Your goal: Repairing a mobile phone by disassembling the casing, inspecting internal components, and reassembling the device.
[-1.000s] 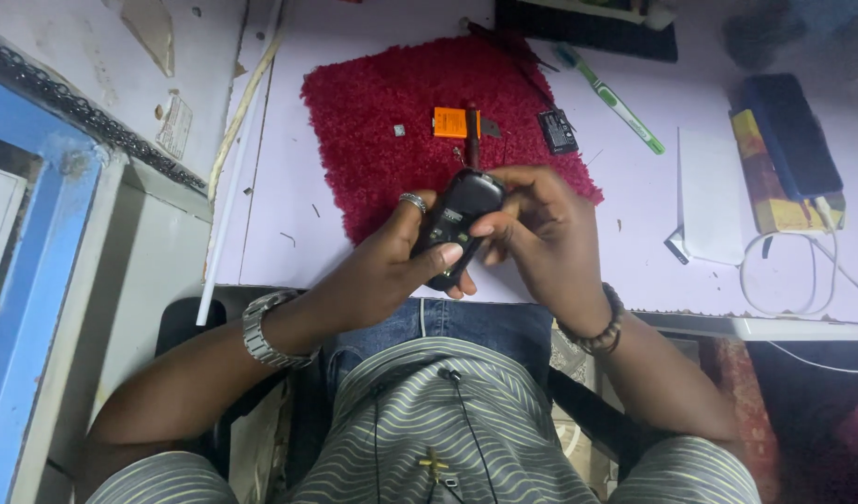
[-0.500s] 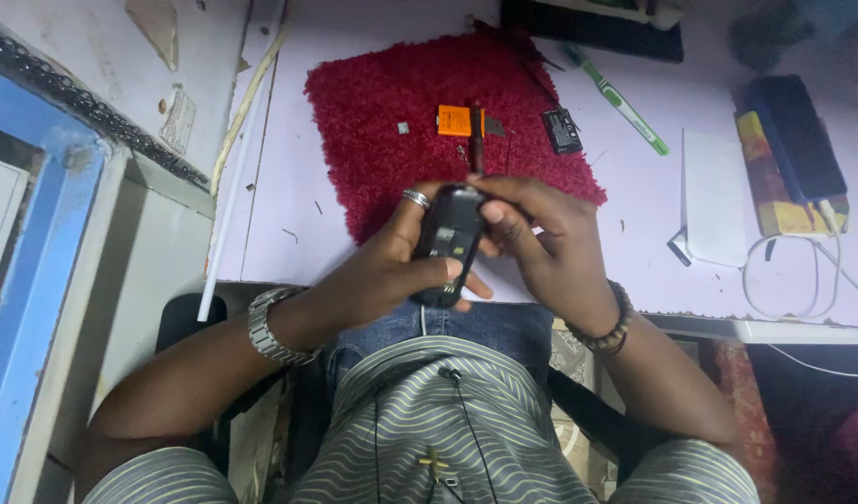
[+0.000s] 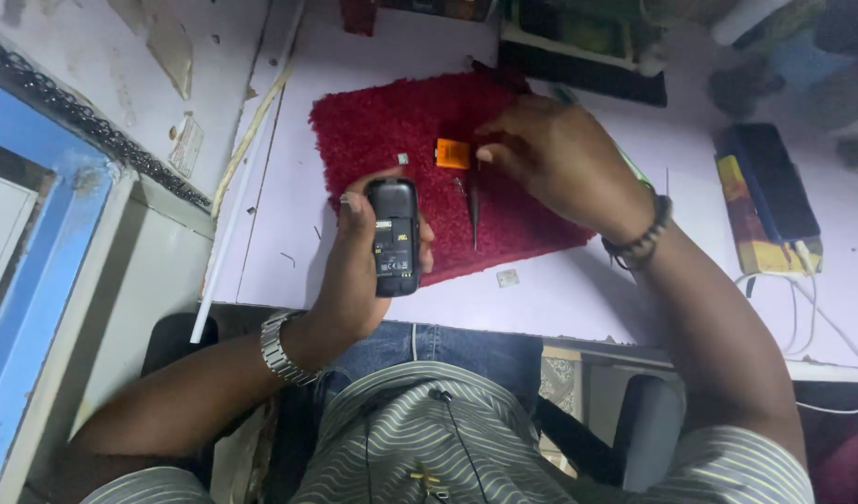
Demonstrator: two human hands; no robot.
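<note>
My left hand (image 3: 359, 266) holds a small black phone (image 3: 393, 235) with its back uncovered, upright over the near edge of a red fuzzy mat (image 3: 420, 140). My right hand (image 3: 555, 159) reaches out over the mat's far right side, fingers curled near a small orange piece (image 3: 452, 153). A thin dark tool (image 3: 474, 210) lies on the mat just below that hand. Whether the right fingers pinch anything is hidden.
The mat lies on a pale purple table (image 3: 289, 205). A dark phone on a yellow box (image 3: 770, 201) sits at the right with white cables (image 3: 802, 308). A black flat object (image 3: 578, 70) lies at the back. A small square chip (image 3: 508, 277) rests near the table's front.
My hands have separated. The right hand left the phone and moved forward over the mat. The left hand now holds the phone alone, turned upright.
</note>
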